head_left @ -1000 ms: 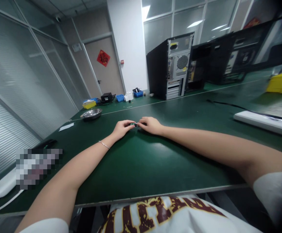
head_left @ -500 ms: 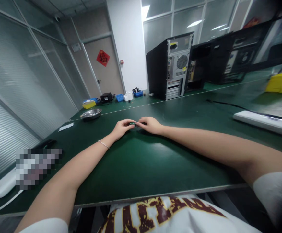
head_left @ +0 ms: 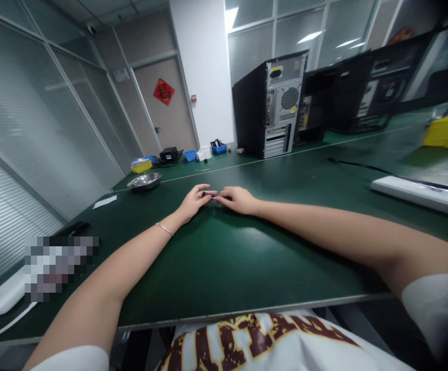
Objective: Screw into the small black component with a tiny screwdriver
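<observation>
Over the middle of the green table (head_left: 243, 268), my left hand (head_left: 193, 202) pinches a small dark part (head_left: 207, 195) between thumb and fingers. My right hand (head_left: 239, 200) meets it from the right, its thumb and index fingertips closed at the part's right end. The part is too small to make out in detail, and the fingers cover much of it. Both hands are close together near the tabletop.
A metal bowl (head_left: 145, 181) sits left of my hands. Small blue trays (head_left: 190, 155) and a black computer case (head_left: 253, 111) stand behind. A white power strip (head_left: 420, 196) lies at right, near a yellow bin (head_left: 446, 130).
The small part has turned between my fingers: its green face no longer shows, and a dark side does. My left index finger has lifted slightly.
</observation>
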Available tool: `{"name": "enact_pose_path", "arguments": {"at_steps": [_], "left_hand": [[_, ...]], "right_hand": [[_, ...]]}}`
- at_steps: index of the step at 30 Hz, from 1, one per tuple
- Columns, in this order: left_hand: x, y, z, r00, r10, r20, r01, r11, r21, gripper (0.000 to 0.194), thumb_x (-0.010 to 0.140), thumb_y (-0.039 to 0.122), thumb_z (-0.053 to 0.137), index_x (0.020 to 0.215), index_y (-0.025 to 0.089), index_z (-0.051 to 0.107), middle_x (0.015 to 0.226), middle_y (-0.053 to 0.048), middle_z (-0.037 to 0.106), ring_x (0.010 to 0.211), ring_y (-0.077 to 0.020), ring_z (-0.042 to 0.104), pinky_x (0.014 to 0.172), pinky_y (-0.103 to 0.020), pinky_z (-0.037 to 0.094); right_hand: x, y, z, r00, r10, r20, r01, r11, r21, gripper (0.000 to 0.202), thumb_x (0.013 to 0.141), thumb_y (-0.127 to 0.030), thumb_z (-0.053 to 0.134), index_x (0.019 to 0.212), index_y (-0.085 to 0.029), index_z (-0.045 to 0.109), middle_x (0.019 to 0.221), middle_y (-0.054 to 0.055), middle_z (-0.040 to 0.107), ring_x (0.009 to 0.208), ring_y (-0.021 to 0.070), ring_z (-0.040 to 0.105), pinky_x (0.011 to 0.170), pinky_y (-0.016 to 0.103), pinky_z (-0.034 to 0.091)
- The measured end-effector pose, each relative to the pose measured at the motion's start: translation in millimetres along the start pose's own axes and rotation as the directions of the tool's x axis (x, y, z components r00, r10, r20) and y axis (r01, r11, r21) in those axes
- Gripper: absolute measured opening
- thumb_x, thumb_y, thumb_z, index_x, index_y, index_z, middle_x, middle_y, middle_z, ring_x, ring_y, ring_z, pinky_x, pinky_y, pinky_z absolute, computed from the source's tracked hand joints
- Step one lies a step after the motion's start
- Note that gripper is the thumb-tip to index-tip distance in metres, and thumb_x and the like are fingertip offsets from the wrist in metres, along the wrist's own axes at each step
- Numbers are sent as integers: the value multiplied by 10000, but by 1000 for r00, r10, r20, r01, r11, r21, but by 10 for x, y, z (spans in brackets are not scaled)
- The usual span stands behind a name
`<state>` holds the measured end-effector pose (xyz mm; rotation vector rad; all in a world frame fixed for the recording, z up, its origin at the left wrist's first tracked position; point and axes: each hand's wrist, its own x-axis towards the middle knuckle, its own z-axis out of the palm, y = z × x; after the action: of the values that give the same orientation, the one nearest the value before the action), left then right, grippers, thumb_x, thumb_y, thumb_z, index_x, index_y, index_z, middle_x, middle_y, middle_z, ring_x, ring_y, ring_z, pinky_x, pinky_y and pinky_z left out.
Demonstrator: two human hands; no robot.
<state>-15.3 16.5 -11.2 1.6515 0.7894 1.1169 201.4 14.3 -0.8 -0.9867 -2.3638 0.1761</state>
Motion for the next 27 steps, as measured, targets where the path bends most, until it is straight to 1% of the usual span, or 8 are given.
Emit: {"name": "enact_pose_path", "arguments": {"at_steps": [3,6,9,14,18,20,24,27], "left_hand": [[20,-67,-39,1000,4,-29,-5,999,-41,494,738,367,811,1032,178,462,1128,-145,720,1006,-198,685,975,-421,479],[21,-82,-49,999,-2,-50,0,999,-43,481,727,362,818,971,181,445,1074,-136,732,972,-199,694,956,-423,486],[11,-44,-26,998,5,-59,-4,1000,13,443,766,376,777,1046,166,504,1051,-121,727,927,-183,689,919,-381,497],[21,-21,11,993,91,-76,-69,965,252,474,805,354,724,1213,147,598,1047,-93,689,923,-174,653,839,-305,495],[39,-58,22,995,86,-42,-71,956,286,495,819,365,709,1242,143,580,953,-79,699,893,-188,661,831,-322,502],[33,-52,31,994,109,-20,-97,944,315,436,837,371,687,1201,144,611,999,-97,711,944,-206,662,882,-347,500],[-7,12,54,983,184,-14,-154,859,489,347,871,335,641,1168,160,681,1161,-122,694,1043,-236,641,962,-385,479],[-36,57,69,975,224,4,-181,777,603,343,905,305,592,1208,174,687,1186,-124,696,1065,-247,636,984,-403,462]], "right_hand": [[2,0,4,1000,22,-3,-22,999,-25,328,983,-403,478,986,-226,754,907,44,680,783,154,589,665,247,359],[7,21,20,999,30,-22,-30,999,-17,317,976,-395,487,979,-216,749,919,47,687,803,159,594,684,247,372],[12,43,39,998,13,-66,-10,999,38,290,972,-367,489,993,-208,731,956,46,702,840,163,602,725,246,391],[13,46,40,994,-9,-107,17,997,75,274,972,-350,492,1002,-201,720,963,53,700,857,166,605,762,250,404],[11,38,25,997,5,-83,-1,999,41,281,969,-350,499,985,-205,739,936,54,684,827,163,600,750,247,399],[9,34,23,996,22,-85,-20,1000,23,283,968,-355,503,992,-212,746,936,54,683,830,167,601,741,248,397],[1,24,27,994,51,-100,-55,998,-35,284,967,-361,507,1023,-228,752,945,58,685,842,178,603,713,253,389],[-2,18,28,993,59,-98,-66,996,-66,288,969,-364,507,1025,-231,756,944,60,686,837,180,603,693,258,379]]}}
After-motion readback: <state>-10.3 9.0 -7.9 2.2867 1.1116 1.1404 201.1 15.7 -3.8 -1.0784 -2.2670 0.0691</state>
